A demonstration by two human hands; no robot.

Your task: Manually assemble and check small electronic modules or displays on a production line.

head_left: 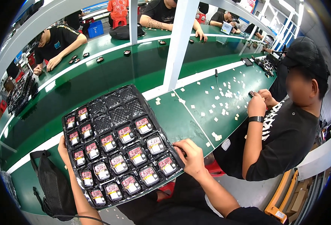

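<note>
I hold a black plastic compartment tray (98,107) tilted above the green workbench (180,120). Most of its pockets hold small black modules with red and white labels (125,134); several pockets at the far end are bare. My left hand (63,150) grips the tray's left edge from beneath, with only fingers and wrist showing. My right hand (190,155) clamps the tray's near right corner, thumb on top.
A person in black (281,131) sits close on my right, handling a small part. Small white squares (225,93) lie scattered on the bench there. A black mesh bag (51,183) sits at my left. A white post (178,41) rises ahead. Other workers sit across the bench.
</note>
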